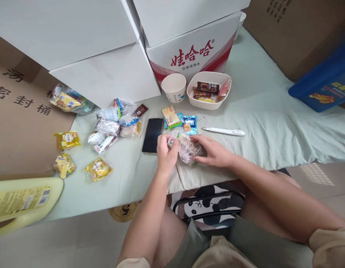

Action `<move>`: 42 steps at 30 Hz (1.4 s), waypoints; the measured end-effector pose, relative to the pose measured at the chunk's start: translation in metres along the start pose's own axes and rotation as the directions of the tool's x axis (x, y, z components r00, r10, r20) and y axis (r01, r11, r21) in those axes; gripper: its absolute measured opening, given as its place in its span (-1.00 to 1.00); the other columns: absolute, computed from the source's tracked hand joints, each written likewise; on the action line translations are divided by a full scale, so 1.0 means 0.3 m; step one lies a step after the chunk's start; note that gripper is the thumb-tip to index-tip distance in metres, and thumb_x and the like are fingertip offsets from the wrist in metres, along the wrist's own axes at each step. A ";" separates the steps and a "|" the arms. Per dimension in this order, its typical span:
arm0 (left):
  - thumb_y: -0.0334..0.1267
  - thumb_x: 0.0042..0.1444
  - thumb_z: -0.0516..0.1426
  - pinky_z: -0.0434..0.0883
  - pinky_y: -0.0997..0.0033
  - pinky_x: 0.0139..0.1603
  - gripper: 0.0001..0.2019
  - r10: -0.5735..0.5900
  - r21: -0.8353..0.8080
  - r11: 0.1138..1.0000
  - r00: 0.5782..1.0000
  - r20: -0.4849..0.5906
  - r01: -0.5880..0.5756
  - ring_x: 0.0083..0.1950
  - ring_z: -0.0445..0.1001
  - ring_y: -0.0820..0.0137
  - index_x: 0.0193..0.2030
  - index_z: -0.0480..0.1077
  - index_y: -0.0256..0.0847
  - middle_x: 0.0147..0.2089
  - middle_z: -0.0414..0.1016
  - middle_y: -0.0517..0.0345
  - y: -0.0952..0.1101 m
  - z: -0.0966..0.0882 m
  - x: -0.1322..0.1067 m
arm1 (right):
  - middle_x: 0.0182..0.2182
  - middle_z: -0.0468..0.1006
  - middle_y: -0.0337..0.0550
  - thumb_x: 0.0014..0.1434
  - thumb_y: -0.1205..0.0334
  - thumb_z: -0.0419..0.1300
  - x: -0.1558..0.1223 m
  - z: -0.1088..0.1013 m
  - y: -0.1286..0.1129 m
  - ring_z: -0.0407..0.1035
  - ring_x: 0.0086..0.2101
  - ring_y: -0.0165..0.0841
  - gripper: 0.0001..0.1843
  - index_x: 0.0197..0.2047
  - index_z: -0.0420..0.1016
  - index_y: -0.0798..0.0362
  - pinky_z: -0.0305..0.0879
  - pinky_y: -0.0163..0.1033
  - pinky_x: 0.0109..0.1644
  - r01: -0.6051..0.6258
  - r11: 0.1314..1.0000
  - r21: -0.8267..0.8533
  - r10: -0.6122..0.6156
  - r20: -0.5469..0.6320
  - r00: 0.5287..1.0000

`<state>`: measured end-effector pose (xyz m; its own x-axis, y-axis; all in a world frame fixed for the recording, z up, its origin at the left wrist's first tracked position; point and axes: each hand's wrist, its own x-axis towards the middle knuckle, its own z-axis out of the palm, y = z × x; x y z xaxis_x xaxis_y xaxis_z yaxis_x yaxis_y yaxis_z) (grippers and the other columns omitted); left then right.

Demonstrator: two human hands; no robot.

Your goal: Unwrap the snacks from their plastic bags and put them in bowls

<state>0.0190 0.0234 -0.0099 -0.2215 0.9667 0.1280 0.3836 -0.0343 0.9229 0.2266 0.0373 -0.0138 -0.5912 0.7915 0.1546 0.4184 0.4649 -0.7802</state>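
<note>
Clearly, the left hand (167, 153) had its grip closed on the far-left end of a crinkled clear plastic packet (186, 149), and the right hand (213, 150) gripped its right side between thumb and fingers. The packet was near the close edge of the pale green cloth-covered table (261, 123), its long axis slanting from far left to near right, though which end was its front could not be told. A black rectangular phone (152, 136) lay just left.

Two hands (166, 154), one phone (152, 136)
</note>
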 end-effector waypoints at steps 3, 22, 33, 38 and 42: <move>-0.15 0.13 0.19 0.19 0.46 -0.41 -0.78 -0.068 -0.037 0.997 0.998 -0.016 0.068 -0.44 0.20 0.45 -0.43 0.28 -0.16 -0.48 0.22 0.27 0.008 -0.016 0.014 | 0.07 0.51 0.07 0.24 0.19 0.14 0.002 0.003 0.002 0.44 0.04 -0.12 -0.73 0.00 0.48 0.01 0.37 0.03 0.14 0.064 0.998 -0.023 -0.064 0.020 0.998; -0.19 0.12 0.15 0.41 0.25 0.08 -0.88 0.184 0.165 0.966 0.976 0.116 -0.201 -0.03 0.53 0.25 -0.28 0.46 -0.15 -0.16 0.57 0.08 -0.013 -0.072 0.034 | -0.40 0.58 -0.09 0.24 0.25 0.12 -0.008 -0.065 0.039 0.45 -0.27 -0.17 -0.88 -0.27 0.49 0.00 0.29 -0.05 -0.11 -0.008 0.964 -0.268 -0.091 -0.356 0.930; -0.21 0.11 0.12 0.37 0.46 -0.30 -0.88 0.042 0.169 0.984 0.990 0.136 -0.065 -0.37 0.44 0.43 -0.32 0.42 -0.19 -0.39 0.49 0.20 -0.005 -0.066 0.029 | -0.41 0.54 -0.14 0.20 0.35 0.09 -0.016 -0.082 0.025 0.41 -0.32 -0.24 -0.89 -0.33 0.40 -0.01 0.27 -0.14 -0.20 -0.013 0.977 -0.215 -0.087 -0.450 0.889; -0.25 0.09 0.13 0.36 0.48 -0.34 -0.91 0.021 0.180 0.983 0.991 0.130 -0.045 -0.40 0.42 0.45 -0.29 0.41 -0.18 -0.39 0.49 0.20 0.005 -0.063 0.027 | -0.43 0.53 -0.15 0.19 0.36 0.09 -0.016 -0.082 0.027 0.40 -0.34 -0.26 -0.88 -0.33 0.41 0.00 0.26 -0.16 -0.22 0.007 0.979 -0.205 -0.092 -0.410 0.907; -0.27 0.11 0.12 0.35 0.48 -0.35 -0.93 0.013 0.190 0.981 0.986 0.164 -0.044 -0.42 0.41 0.46 -0.29 0.41 -0.18 -0.40 0.49 0.20 0.004 -0.062 0.024 | -0.42 0.54 -0.13 0.19 0.34 0.09 -0.016 -0.080 0.025 0.40 -0.33 -0.25 -0.89 -0.33 0.42 0.00 0.26 -0.16 -0.22 -0.020 0.983 -0.185 -0.052 -0.378 0.924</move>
<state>0.0012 0.0255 -0.0010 -0.0664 0.9947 0.0783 0.5565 -0.0283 0.8304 0.2493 0.0464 -0.0058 -0.3080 0.8573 0.4125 0.5502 0.5142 -0.6579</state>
